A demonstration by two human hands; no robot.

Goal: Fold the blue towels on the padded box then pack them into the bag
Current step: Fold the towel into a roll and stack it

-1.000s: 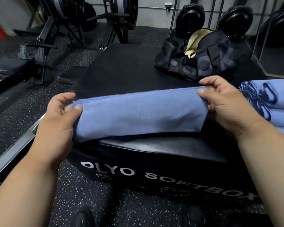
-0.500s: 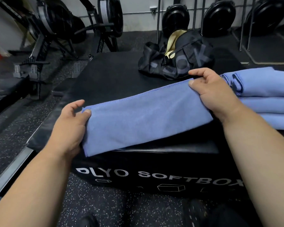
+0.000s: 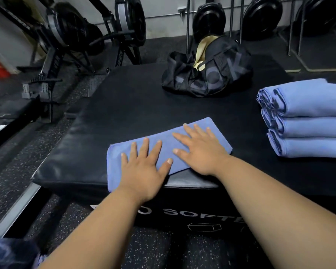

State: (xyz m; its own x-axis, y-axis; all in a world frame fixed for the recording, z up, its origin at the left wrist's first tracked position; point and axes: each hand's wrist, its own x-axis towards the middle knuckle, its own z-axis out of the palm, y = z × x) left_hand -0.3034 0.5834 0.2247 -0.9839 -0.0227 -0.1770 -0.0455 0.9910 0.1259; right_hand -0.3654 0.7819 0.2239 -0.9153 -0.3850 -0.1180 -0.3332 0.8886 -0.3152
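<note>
1. Head view: a folded blue towel (image 3: pixel 163 138) lies flat near the front edge of the padded box (image 3: pixel 124 105), its left end hanging slightly over that edge.
2. The left hand (image 3: pixel 144 171) rests palm down on the towel's left half, fingers spread and flat; it pinches nothing.
3. The right hand (image 3: pixel 200 150) lies palm down on the towel's right half, fingers likewise splayed and pressing on the cloth, gripping nothing. The two hands sit just beside each other, thumbs near but apart.
4. To the right on the box stands a stack of folded towels (image 3: pixel 308 119), three layers visible, well apart from the towel under the hands; its right side runs out of the frame.
5. The black bag (image 3: pixel 208 74) sits at the far side of the box top, its mouth open and showing a tan lining.
6. Beyond the box, rowing machines (image 3: pixel 70 35) stand at the left on the speckled floor (image 3: pixel 14 167), and black weight plates (image 3: pixel 209 18) line the back wall.
</note>
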